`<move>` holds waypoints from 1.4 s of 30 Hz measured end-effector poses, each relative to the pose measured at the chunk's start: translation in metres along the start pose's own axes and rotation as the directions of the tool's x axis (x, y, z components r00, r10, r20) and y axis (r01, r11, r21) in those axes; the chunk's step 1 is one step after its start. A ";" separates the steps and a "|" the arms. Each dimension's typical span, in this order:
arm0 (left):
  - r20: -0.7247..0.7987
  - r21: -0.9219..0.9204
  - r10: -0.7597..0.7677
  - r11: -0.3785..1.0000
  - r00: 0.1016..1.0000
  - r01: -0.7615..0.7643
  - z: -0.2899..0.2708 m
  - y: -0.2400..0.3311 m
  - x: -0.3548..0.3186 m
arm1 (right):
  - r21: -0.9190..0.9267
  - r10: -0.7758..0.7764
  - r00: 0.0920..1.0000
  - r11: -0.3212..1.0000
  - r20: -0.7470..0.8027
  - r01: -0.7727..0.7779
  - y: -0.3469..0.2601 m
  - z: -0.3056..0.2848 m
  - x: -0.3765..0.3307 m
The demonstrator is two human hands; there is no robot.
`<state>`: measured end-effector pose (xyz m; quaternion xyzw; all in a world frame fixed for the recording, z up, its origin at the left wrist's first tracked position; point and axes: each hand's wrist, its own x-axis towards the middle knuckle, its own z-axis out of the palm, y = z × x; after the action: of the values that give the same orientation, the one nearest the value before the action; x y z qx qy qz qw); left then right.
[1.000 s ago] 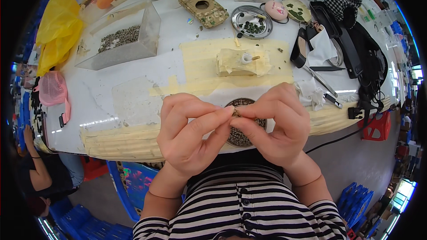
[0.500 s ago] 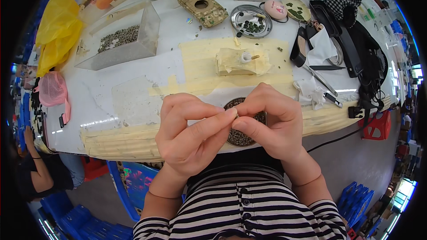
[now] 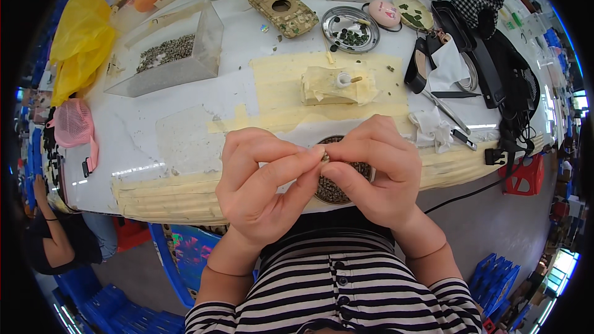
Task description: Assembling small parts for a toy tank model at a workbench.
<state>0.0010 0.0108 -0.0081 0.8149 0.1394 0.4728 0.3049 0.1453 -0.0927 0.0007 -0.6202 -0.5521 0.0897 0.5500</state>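
Note:
My left hand (image 3: 263,182) and my right hand (image 3: 383,170) meet fingertip to fingertip at the table's near edge. Both are closed in a pinch on one small grey-brown part (image 3: 325,157), mostly covered by the fingers; its exact kind is too small to tell. Just behind and below the fingertips sits a round dish (image 3: 337,193) full of similar tiny parts, partly hidden by my right hand. Farther back, a tape-covered block (image 3: 315,89) carries a small white cup with a brownish stick in it.
A camouflage model tank hull (image 3: 283,11) lies at the back, beside a metal dish (image 3: 351,45) of dark green parts. At left stands a clear bin (image 3: 207,55) of tiny parts. Tweezers (image 3: 445,111) and a black bag (image 3: 510,77) lie right. Another person (image 3: 59,238) is at far left.
My fingertips have shifted slightly around the small part, and more of it shows between them. My hands stay in nearly the same place above the dish.

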 end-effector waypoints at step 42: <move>-0.050 -0.043 -0.042 0.998 0.998 0.040 0.002 -0.001 0.001 | 0.172 0.172 0.985 0.969 0.031 -0.175 -0.004 -0.005 -0.004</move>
<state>0.0029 0.0112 -0.0092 0.7930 0.1540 0.4900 0.3277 0.1457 -0.0995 0.0040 -0.6150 -0.4900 0.1904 0.5878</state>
